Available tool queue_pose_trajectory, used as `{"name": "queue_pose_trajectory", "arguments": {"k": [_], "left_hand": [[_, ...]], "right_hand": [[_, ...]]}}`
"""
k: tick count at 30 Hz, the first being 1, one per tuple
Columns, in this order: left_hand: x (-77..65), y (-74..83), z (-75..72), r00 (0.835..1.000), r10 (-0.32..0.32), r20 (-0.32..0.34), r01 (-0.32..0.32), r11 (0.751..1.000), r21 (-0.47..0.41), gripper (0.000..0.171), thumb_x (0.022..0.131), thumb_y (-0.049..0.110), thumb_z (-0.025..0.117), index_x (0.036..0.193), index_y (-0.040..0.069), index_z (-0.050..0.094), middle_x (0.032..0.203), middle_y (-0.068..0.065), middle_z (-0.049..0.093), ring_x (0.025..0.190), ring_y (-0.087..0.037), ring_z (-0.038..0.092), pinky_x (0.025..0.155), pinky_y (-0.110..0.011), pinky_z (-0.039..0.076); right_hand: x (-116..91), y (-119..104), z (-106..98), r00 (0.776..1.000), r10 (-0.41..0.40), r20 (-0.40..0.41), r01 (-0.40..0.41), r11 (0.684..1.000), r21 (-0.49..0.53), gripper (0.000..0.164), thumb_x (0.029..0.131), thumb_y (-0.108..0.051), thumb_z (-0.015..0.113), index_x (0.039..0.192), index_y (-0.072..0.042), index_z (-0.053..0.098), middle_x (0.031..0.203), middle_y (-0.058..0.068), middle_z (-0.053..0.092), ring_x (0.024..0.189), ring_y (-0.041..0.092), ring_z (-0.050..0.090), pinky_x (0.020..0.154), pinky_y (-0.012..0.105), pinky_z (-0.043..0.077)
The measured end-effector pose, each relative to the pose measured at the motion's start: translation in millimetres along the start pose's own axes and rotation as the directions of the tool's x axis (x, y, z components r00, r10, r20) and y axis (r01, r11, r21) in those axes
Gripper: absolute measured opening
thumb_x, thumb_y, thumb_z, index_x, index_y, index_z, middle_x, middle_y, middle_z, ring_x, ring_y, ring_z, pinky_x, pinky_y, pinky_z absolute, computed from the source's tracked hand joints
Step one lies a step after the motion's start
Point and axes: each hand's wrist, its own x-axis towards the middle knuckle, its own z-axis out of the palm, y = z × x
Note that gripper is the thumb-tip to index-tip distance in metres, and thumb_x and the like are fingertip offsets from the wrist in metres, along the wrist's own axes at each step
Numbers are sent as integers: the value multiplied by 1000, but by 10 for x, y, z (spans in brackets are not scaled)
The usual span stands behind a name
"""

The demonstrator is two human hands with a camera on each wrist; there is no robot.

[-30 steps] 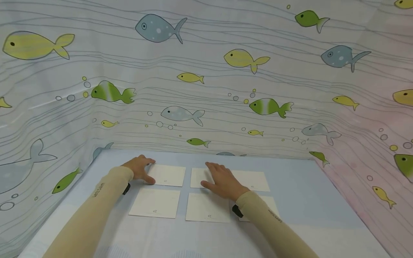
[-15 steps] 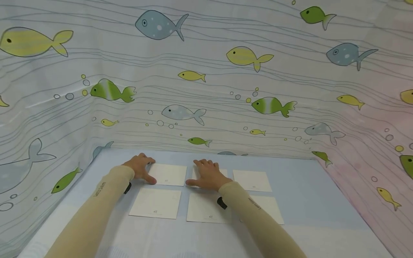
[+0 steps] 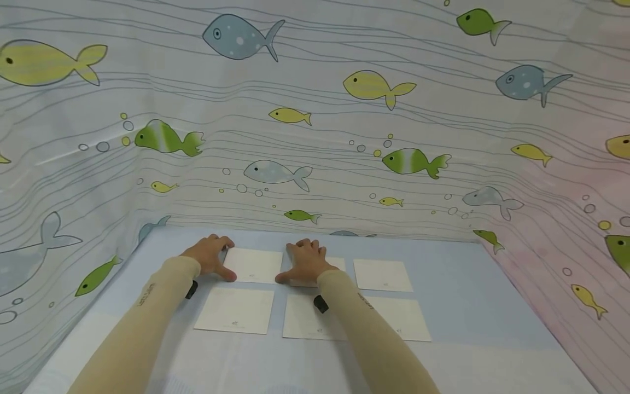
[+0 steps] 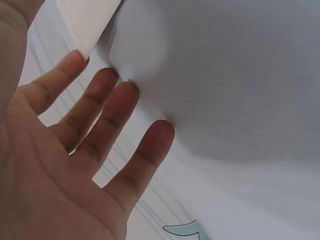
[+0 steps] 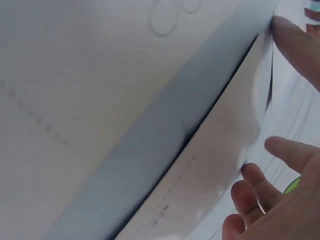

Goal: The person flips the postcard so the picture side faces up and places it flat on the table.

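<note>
White cards lie in two rows of three on the pale blue tabletop. My left hand (image 3: 209, 257) rests at the left side of the back-left card (image 3: 253, 265), thumb by its near corner and index finger by its far corner. In the left wrist view one fingertip touches a corner of that card (image 4: 87, 22), and the other fingers spread over the cloth. My right hand (image 3: 310, 262) is over the back-middle card (image 3: 338, 263), hiding much of it. Its thumb (image 5: 295, 47) is at that card's near-left corner, its other fingertips along the far edge.
The front-left card (image 3: 234, 311), front-middle card (image 3: 305, 320), front-right card (image 3: 406, 319) and back-right card (image 3: 383, 274) lie flat. My right sleeve (image 3: 369, 328) crosses the front row. A fish-patterned curtain (image 3: 325, 142) surrounds the table.
My right hand has moved left across the back-middle card, and its thumb now reaches the gap beside the back-left card. The left hand stays at that card's left side.
</note>
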Motion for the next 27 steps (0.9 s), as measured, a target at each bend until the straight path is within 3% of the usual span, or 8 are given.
{"name": "queue_pose_trajectory", "arguments": {"k": [4,12,17,21,23,27], "left_hand": [[-15,13,15,1000,8,-4,-8,1000,-22,98,64,49,94,140,5,51,133,-24,54,120,-43,53,98,-62,44],[-67,40,13,999,-12,-31,12,1000,-13,99,66,47,94,143,3,49,132,-22,57,118,-41,55,98,-61,44],[-138,35,-6,994,-43,-101,43,999,-7,87,87,56,74,146,-1,47,130,-26,58,118,-45,56,93,-62,46],[-206,13,-56,980,-108,-165,101,993,-54,73,99,52,56,144,-5,47,126,-27,63,114,-47,60,89,-61,49],[-227,16,-68,979,-138,-149,125,987,-97,70,101,48,54,143,-7,47,114,-23,70,110,-45,62,92,-61,47],[-212,35,-37,981,-187,-55,170,959,-228,69,102,43,54,145,-10,43,85,-9,73,92,-31,64,101,-61,41]], "right_hand": [[-10,-8,-22,999,20,31,-21,1000,12,87,76,-68,78,149,-29,52,152,7,39,134,33,32,106,54,27],[-86,-93,-40,999,31,-13,-30,995,93,80,75,-58,84,143,-28,57,149,7,44,130,31,33,106,52,26],[-122,-133,-28,999,9,-52,-6,998,68,82,76,-55,85,144,-23,53,144,8,49,127,31,38,106,51,28],[-148,-149,-17,997,-8,-83,14,997,74,82,77,-53,85,144,-19,51,139,9,52,124,31,40,104,51,29],[-157,-150,-13,996,-8,-94,15,997,77,82,77,-53,85,143,-19,51,137,9,53,122,30,41,104,51,30],[-171,-145,-8,994,-11,-112,21,996,89,82,79,-50,85,144,-18,49,135,8,54,120,29,42,103,49,32]]}}
